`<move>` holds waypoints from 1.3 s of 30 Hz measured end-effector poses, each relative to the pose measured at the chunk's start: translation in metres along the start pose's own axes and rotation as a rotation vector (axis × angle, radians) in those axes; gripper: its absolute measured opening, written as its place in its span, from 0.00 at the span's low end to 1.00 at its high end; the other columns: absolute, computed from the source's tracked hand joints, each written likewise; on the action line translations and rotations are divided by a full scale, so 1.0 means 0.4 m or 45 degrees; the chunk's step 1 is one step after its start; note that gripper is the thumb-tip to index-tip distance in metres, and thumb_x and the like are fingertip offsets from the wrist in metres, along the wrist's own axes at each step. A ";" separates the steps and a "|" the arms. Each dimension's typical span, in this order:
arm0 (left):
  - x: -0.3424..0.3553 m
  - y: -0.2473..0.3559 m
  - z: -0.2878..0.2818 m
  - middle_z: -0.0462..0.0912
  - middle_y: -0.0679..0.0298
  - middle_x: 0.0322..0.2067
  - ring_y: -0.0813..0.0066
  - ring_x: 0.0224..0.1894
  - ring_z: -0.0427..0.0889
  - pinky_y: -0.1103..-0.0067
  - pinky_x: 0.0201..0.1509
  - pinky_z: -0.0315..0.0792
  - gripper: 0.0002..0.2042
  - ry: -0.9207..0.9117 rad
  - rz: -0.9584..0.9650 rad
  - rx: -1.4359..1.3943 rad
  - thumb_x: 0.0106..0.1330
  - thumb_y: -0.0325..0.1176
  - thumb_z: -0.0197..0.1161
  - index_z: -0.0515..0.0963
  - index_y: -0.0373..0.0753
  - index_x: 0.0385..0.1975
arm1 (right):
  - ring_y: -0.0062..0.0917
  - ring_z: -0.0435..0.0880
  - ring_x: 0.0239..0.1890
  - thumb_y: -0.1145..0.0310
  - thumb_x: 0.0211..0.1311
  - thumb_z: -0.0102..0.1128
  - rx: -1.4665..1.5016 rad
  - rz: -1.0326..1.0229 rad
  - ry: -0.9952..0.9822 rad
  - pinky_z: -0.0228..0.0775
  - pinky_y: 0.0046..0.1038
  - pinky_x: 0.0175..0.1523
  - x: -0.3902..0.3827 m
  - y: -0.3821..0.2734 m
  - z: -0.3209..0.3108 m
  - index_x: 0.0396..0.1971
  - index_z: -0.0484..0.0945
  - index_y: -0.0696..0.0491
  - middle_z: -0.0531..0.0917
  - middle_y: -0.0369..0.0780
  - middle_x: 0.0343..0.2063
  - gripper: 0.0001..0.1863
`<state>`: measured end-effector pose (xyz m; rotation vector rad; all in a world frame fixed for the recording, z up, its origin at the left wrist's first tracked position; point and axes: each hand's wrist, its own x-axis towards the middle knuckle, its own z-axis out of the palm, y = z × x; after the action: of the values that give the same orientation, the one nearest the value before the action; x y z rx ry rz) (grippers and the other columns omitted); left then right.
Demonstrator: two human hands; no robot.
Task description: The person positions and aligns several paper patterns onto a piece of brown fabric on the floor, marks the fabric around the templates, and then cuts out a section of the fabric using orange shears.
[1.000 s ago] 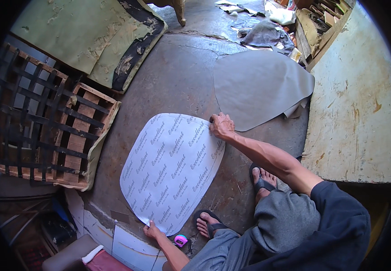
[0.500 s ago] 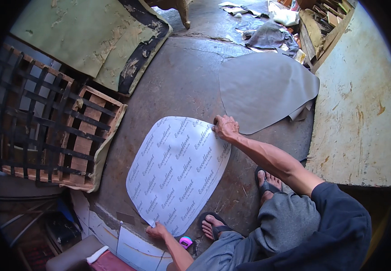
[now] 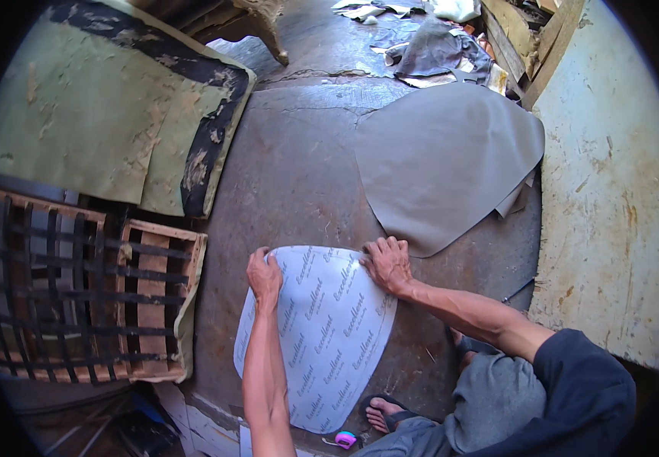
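Note:
A rounded piece of upholstery sheet (image 3: 326,327), its white backing covered in repeated print, lies on the floor before me. My left hand (image 3: 265,276) has its fingers closed on the far left edge, and that forearm crosses over the piece. At the far right corner my right hand (image 3: 388,264) pinches the edge between thumb and curled fingers. Just beyond the right hand, a larger grey leatherette sheet (image 3: 451,164) is spread on the floor, one edge folded under at its right. By my foot sits a pink tape measure (image 3: 345,439).
On the left stand a wooden frame with black webbing (image 3: 150,305) and a worn green padded panel (image 3: 78,114). A scuffed pale board (image 3: 604,198) borders the right. Fabric scraps (image 3: 436,53) and wood offcuts (image 3: 508,42) lie at the back. My sandalled foot (image 3: 383,413) is beside the sheet.
My left hand has gone from the near left corner of the printed piece to its far left edge. The right hand keeps its hold at the far right corner. The view has shifted.

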<state>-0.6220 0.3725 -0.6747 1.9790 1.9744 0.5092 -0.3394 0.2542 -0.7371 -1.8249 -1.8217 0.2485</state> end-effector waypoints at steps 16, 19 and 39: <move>0.113 -0.028 0.111 0.83 0.56 0.35 0.53 0.41 0.81 0.64 0.49 0.73 0.06 -0.153 0.027 0.166 0.64 0.33 0.66 0.80 0.38 0.36 | 0.31 0.73 0.41 0.57 0.63 0.63 -0.007 0.006 -0.129 0.60 0.38 0.48 -0.005 0.013 -0.024 0.46 0.78 0.48 0.75 0.37 0.35 0.15; 0.115 -0.035 0.109 0.85 0.55 0.32 0.55 0.36 0.83 0.67 0.44 0.76 0.06 -0.221 -0.025 0.033 0.66 0.32 0.64 0.79 0.37 0.36 | 0.31 0.73 0.41 0.58 0.64 0.62 0.009 -0.006 -0.128 0.59 0.39 0.48 -0.007 0.014 -0.018 0.47 0.78 0.47 0.75 0.36 0.35 0.15; 0.175 -0.085 -0.024 0.87 0.63 0.32 0.76 0.36 0.81 0.75 0.44 0.74 0.15 -0.947 -0.440 -0.145 0.60 0.34 0.72 0.85 0.33 0.44 | 0.31 0.71 0.41 0.59 0.61 0.65 -0.004 -0.020 -0.139 0.58 0.39 0.48 -0.004 0.011 -0.016 0.50 0.78 0.46 0.75 0.36 0.36 0.18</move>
<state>-0.6572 0.4423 -0.6788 1.4097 1.6808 -0.1820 -0.3323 0.2512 -0.7344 -1.8307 -1.9100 0.3462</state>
